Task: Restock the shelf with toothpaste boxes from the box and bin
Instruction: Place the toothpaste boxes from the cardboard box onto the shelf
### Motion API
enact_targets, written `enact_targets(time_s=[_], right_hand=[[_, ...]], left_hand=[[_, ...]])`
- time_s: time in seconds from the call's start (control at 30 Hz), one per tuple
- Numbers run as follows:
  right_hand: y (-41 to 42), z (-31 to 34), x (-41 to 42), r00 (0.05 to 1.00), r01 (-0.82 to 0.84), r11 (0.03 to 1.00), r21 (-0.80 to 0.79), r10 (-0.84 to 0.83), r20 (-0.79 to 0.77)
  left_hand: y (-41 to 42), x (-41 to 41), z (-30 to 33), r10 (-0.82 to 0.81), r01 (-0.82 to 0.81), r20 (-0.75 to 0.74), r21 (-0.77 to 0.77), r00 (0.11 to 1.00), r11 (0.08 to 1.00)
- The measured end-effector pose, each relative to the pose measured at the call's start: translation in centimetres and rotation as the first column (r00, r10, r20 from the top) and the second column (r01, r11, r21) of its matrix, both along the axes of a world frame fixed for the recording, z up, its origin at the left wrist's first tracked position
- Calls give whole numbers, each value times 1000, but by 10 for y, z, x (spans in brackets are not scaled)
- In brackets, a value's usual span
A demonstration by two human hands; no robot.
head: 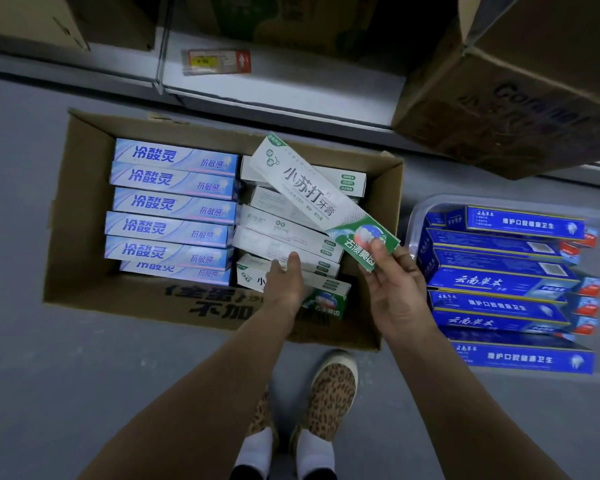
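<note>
Right hand: the right hand (394, 289) pinches the green end of a white-and-green toothpaste box (312, 195), thumb on its printed face, fingers beneath.
Held box: lifted over the right half of the cardboard box (84, 216); its long axis runs diagonally, the white end pointing up-left toward the shelf (274, 88), the green end down-right at the hand.
Left hand: the left hand (284, 282) reaches into the carton and curls round another white-and-green toothpaste box (326, 296) at the near edge of the stack.
Carton contents: pale blue toothpaste boxes (174, 206) stacked at left, long axes left to right; white-and-green ones at right.
Bin: a clear plastic bin (411, 220) just right of the carton holds dark blue toothpaste boxes (499, 285), lying left to right.
Floor: grey; leopard-print shoes (329, 382) below.
</note>
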State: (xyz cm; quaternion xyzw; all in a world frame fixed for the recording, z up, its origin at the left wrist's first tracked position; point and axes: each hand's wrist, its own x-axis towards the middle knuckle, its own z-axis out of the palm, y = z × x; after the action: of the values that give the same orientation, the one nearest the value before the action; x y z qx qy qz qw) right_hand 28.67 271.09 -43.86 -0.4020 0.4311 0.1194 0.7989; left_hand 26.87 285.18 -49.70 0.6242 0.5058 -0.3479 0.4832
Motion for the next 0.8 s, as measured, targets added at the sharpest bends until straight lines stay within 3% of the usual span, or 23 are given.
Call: enact_targets(time_s=[0.17, 0.23, 0.3, 0.37, 0.43, 0.53, 0.67, 0.8], right_hand=[[4, 3, 3, 1000, 16, 999, 28, -16, -5], [6, 2, 6, 1000, 23, 999, 25, -23, 3], [7, 0, 8, 999, 32, 999, 27, -32, 4], [6, -2, 10, 1000, 25, 999, 28, -25, 13], [5, -4, 10, 1000, 14, 1000, 23, -15, 21], [5, -6, 10, 1000, 15, 1000, 14, -15, 20], [8, -6, 7, 1000, 9, 1000, 21, -10, 28], [9, -6, 7, 1000, 11, 1000, 18, -11, 18]], left_hand=[[8, -10, -9, 83, -92, 67, 151, 994, 984], [9, -11, -12, -14, 5, 49, 179, 999, 984], [10, -14, -19, -222, 206, 42, 238, 974, 949], [11, -18, -28, -488, 451, 54, 305, 871, 839], [12, -21, -33, -648, 601, 81, 302, 757, 740], [12, -23, -35, -730, 696, 122, 230, 672, 680], [15, -25, -35, -860, 831, 116, 224, 496, 509], [18, -23, -36, -897, 875, 104, 197, 430, 443]])
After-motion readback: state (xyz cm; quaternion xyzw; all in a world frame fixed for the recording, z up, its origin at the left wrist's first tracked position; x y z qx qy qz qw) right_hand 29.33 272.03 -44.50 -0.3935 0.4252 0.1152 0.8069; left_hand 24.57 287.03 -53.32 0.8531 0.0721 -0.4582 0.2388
